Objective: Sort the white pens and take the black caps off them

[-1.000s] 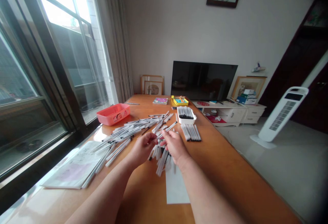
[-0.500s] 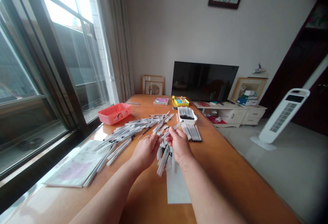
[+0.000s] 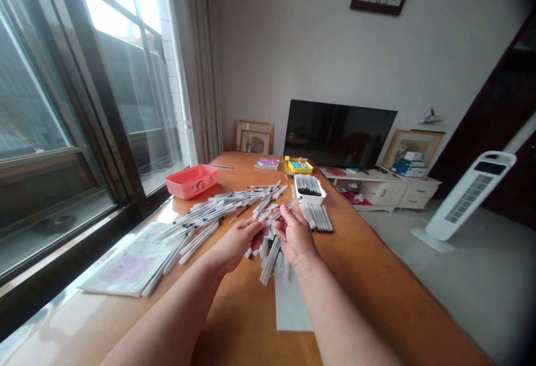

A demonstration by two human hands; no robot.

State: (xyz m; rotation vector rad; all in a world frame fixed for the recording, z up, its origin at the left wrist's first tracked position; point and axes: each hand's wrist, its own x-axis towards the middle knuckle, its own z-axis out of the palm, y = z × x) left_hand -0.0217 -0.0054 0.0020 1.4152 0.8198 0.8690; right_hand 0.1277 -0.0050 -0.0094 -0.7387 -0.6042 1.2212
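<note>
Over the middle of the table, my right hand (image 3: 296,238) is closed around a pen (image 3: 295,202) with a whitish barrel and a dark far end. The fingers of my left hand (image 3: 242,239) pinch together at the pen's near end, and exactly what they grip there is partly hidden. Below both hands lies a loose heap of white pen parts (image 3: 271,260) with black bits, partly over a white sheet of paper (image 3: 291,307). Just beyond my right hand is a neat row of black-tipped pens (image 3: 318,218).
A white box (image 3: 310,198) holds several pens. Left of my hands spreads a pile of pens (image 3: 218,209), with a printed booklet (image 3: 121,268) nearer me and a pink bin (image 3: 195,187) behind. A yellow box (image 3: 300,168) and a magazine (image 3: 267,163) sit at the far end.
My left hand has turned slightly, with its fingers still at the pen's near end. The whole view has shifted a little; my right hand keeps the pen.
</note>
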